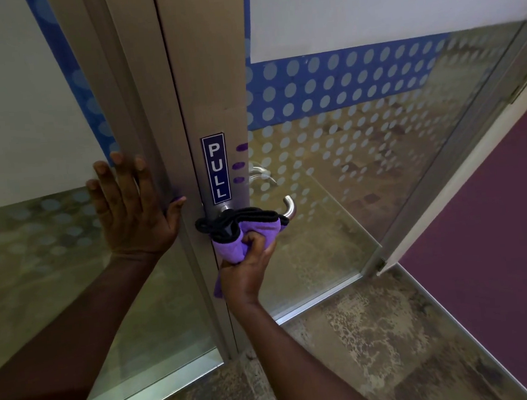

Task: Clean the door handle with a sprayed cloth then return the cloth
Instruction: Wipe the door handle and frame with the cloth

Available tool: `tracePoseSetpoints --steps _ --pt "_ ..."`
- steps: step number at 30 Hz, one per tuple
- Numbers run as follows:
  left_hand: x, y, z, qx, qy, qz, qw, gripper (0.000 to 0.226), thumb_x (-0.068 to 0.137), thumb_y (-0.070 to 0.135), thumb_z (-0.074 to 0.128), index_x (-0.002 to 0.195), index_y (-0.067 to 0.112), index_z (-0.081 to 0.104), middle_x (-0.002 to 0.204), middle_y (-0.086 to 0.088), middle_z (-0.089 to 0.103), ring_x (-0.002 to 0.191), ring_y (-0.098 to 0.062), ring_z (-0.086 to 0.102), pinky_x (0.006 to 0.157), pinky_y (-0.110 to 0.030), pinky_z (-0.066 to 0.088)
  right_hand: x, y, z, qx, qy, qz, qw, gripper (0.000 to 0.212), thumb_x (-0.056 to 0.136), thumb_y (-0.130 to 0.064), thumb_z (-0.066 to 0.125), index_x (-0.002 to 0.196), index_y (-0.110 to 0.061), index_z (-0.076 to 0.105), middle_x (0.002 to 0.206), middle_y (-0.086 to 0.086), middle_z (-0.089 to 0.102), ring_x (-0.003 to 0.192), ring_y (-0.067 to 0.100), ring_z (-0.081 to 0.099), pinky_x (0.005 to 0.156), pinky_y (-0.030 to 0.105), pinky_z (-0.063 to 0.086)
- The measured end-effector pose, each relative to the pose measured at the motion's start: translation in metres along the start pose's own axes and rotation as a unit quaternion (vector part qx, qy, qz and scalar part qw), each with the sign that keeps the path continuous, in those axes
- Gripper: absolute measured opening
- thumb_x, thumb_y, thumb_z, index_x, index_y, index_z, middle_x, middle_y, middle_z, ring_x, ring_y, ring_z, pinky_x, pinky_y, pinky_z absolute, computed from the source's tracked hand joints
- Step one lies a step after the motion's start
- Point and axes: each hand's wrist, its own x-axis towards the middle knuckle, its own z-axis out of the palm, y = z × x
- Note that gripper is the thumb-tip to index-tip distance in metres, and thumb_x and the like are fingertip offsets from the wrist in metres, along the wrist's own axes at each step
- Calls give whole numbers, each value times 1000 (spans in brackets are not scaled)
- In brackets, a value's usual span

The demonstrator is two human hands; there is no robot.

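Right hand (248,264) clenched round the purple cloth (253,229), black-edged, gripping it from below. Cloth bunched over the metal lever handle (289,208) and touching it; only the handle's curved tip shows, right of the cloth. Left hand (131,216) flat, fingers spread, pressed on the aluminium frame (139,83) beside the door edge. Blue PULL sign (216,168) just above the handle.

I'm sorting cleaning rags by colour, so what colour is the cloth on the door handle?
The cloth is purple with a black edge; the head view shows it.
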Motion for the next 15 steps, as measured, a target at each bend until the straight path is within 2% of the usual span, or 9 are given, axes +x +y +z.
tracePoseSetpoints --steps 2,5,8,10,12,15 --pt "0 0 0 -1 2 -2 1000 86 94 51 46 151 0 7 143 -36 31 148 -36 -11 122 -46 -7 2 6 -5 1 -22 -2 1000 43 63 7 58 89 -25 45 107 6 40 88 32 52 77 45 53" --pt "0 0 0 1 -4 -5 1000 89 93 52 48 151 0 6 142 -36 31 148 -41 -6 122 -45 -8 7 15 -15 11 -68 -11 998 32 66 -9 58 89 -28 46 113 7 42 89 29 54 75 32 50" --pt "-1 2 1 -3 0 -9 1000 86 94 52 45 151 0 6 143 -36 31 148 -35 -11 122 -45 -7 17 29 -29 9 -120 -5 993 46 66 5 64 86 -32 45 117 11 43 84 35 57 64 42 53" --pt "-1 2 1 -2 2 -7 1000 85 95 52 43 151 -1 8 142 -37 34 147 -44 -1 122 -45 -6 25 33 -39 3 -148 9 989 52 64 3 62 82 -43 44 115 18 44 74 27 58 50 30 50" --pt "-1 3 1 1 3 -4 1000 85 94 52 43 151 -1 8 140 -38 37 140 -51 13 122 -45 -6 31 34 -46 9 -166 23 986 55 62 -4 59 83 -54 45 113 23 48 64 10 57 42 19 45" --pt "-1 2 1 0 4 -8 1000 87 93 52 45 151 -1 8 140 -38 37 143 -46 9 122 -45 -6 41 41 -54 44 -176 40 983 62 69 -2 61 88 -59 45 102 26 55 63 12 60 51 18 48"
